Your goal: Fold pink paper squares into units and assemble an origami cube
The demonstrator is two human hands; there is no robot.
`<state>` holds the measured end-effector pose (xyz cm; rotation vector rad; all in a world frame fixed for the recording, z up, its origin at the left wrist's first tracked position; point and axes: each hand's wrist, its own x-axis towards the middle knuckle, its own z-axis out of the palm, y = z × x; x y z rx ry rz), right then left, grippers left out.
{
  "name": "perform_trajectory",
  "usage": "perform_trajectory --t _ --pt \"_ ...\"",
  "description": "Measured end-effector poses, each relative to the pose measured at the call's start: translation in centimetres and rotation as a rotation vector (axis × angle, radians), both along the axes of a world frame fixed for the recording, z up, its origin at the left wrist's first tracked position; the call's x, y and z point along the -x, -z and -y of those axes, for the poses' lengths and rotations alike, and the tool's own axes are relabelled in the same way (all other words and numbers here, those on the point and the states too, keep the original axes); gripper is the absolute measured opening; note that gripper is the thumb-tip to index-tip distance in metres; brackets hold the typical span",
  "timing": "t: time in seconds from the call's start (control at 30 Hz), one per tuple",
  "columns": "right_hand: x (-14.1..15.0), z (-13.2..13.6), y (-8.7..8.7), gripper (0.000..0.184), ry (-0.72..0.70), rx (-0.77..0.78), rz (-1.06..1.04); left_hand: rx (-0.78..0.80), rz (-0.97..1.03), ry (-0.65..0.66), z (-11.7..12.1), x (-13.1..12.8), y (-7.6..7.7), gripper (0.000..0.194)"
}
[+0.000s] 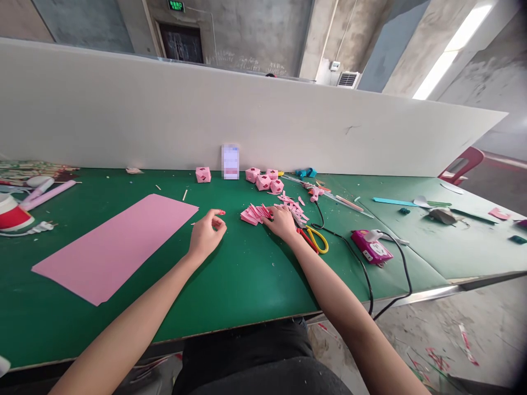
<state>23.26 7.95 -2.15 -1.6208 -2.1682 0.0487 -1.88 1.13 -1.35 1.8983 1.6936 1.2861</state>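
My right hand point(282, 222) reaches down to a fanned bundle of folded pink paper pieces point(252, 214), its thumb and fingers closed on the bundle's right end. More loose pink paper scraps point(297, 209) lie just beyond that hand. To the left, my left hand point(208, 233) hovers over the green table with fingers loosely bent and apart, and I see no paper in it. Something red shows at a fingertip; too small to tell what. Scissors point(317, 240) with red and yellow handles lie beside my right wrist, their blades partly hidden.
A large pink sheet point(119, 247) lies at left. Folded pink paper cubes point(263, 181) and a phone point(230, 162) stand near the white partition point(164, 115). A pink glue gun point(315, 192) is cabled near a magenta power socket point(371, 247) at right. A red-and-white cup-like roll point(14, 213) sits far left.
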Motion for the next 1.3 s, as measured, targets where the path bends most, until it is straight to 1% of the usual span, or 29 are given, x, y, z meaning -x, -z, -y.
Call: perform_trajectory --t 0.1,0.23,0.33,0.47,0.57,0.67,0.8,0.87,0.93,1.03,1.1,1.17,1.23,1.3 --pt "0.2 0.1 -0.1 0.046 0.015 -0.026 0.028 0.006 -0.003 0.010 0.0 -0.1 0.0 0.026" --pt "0.5 0.2 -0.3 0.034 0.021 -0.040 0.098 0.012 -0.011 0.010 0.1 -0.1 -0.1 0.027" --pt "0.5 0.1 -0.6 0.036 0.063 -0.024 0.140 0.014 -0.010 0.011 0.1 -0.1 -0.1 0.028" --pt "0.3 -0.2 -1.0 0.043 0.117 -0.003 0.147 0.014 -0.008 0.015 0.1 -0.2 -0.2 0.028" --pt "0.4 -0.2 -1.1 0.040 0.120 -0.034 0.119 0.012 -0.013 0.018 0.1 -0.2 -0.2 0.027" --pt "0.8 0.0 -0.9 0.039 0.046 -0.073 0.056 0.013 -0.021 0.019 0.0 -0.2 -0.1 0.027" --pt "1.7 0.5 -0.4 0.032 -0.148 -0.033 0.023 0.017 -0.023 0.021 -0.1 -0.1 0.0 0.027" --pt "2.1 0.7 -0.1 0.028 -0.217 -0.031 0.005 0.010 -0.024 0.023 -0.1 0.0 0.1 0.026" --pt "2.5 0.8 0.2 0.030 -0.232 -0.041 -0.024 0.007 -0.024 0.027 -0.1 -0.1 0.1 0.026" --pt "2.9 0.7 0.5 0.039 -0.196 -0.024 -0.060 0.007 -0.022 0.032 0.0 -0.1 0.1 0.026" --pt "3.0 0.5 0.7 0.035 -0.189 -0.006 -0.074 0.008 -0.022 0.033 0.0 -0.2 0.1 0.025" --pt "3.1 0.3 0.9 0.026 -0.220 0.007 -0.098 0.012 -0.025 0.032 -0.1 -0.2 0.1 0.024" --pt "3.1 0.3 1.0 0.018 -0.284 0.015 -0.139 0.010 -0.025 0.034 -0.2 -0.2 0.2 0.024" --pt "3.2 0.5 1.0 0.014 -0.368 0.026 -0.187 -0.017 -0.030 0.042 -0.4 -0.1 0.5 0.027"
